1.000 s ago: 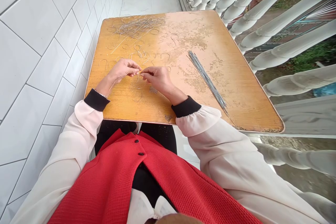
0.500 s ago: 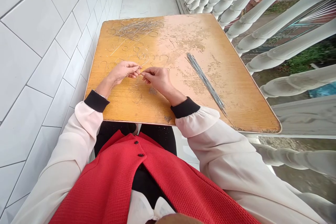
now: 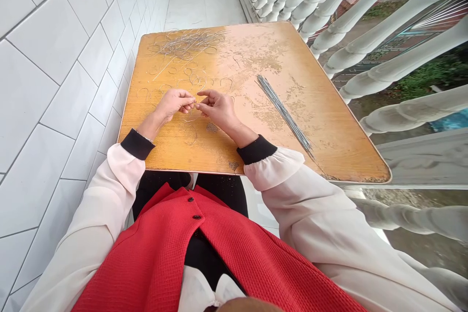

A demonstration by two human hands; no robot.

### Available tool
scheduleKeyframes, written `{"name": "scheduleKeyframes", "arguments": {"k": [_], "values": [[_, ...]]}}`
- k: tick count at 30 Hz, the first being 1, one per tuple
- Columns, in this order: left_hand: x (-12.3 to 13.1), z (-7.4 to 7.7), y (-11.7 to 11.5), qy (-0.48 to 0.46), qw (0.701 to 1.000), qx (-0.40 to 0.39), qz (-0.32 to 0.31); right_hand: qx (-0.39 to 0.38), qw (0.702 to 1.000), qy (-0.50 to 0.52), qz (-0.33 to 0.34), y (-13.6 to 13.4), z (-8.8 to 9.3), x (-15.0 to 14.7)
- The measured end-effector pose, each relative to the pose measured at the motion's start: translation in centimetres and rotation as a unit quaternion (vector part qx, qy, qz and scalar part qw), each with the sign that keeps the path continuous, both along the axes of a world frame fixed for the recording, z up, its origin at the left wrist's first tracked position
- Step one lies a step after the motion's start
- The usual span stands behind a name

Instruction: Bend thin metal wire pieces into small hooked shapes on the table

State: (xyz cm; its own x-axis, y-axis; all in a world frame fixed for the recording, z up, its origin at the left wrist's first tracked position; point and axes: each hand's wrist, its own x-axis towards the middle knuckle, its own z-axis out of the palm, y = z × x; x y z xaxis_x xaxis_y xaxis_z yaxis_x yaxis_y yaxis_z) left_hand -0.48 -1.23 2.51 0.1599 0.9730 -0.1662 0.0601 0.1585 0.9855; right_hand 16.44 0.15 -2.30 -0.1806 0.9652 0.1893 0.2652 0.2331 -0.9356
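Observation:
My left hand (image 3: 176, 105) and my right hand (image 3: 218, 109) meet fingertip to fingertip above the left half of the wooden table (image 3: 343, 151). Both are closed in a pinch on a thin wire, most of which the fingers hide. The right index finger is raised off the pinch. Around and beyond the hands lie several loose curved wires (image 3: 225, 79). A tangled pile of wires (image 3: 190, 43) covers the far left corner. To the right of my right hand rests a bundle of straight grey wires (image 3: 285, 115), lying diagonally.
A white tiled wall (image 3: 78, 87) runs close along the left side. White balusters (image 3: 351, 51) line the right, with ground and plants beyond them. The tabletop's finish is worn in patches, and its near edge is by my lap.
My right index finger has lifted away from the pinch. Both hands stay together in nearly the same place. The camera view has shifted slightly.

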Motion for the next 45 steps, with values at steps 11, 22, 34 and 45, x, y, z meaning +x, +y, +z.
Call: {"name": "scheduleKeyframes", "arguments": {"k": [11, 22, 34, 45], "values": [[-0.2, 0.1, -0.5, 0.050, 0.998, 0.018, -0.046, -0.059, 0.982, 0.167, 0.060, -0.9, 0.5, -0.7], [0.0, 0.5, -1.3, 0.088, 0.995, 0.026, -0.033, 0.016, 0.996, 0.084, -0.020, -0.4, -0.4, -1.9], [1.7, 0.5, -2.1, 0.062, 0.997, 0.039, -0.006, -0.011, 0.985, 0.173, -0.015, -1.2, 1.2, -0.9], [1.4, -0.6, -1.5, -0.012, 0.998, 0.055, -0.025, -0.051, 0.978, 0.200, -0.022, -1.0, 1.8, -0.5]]}}
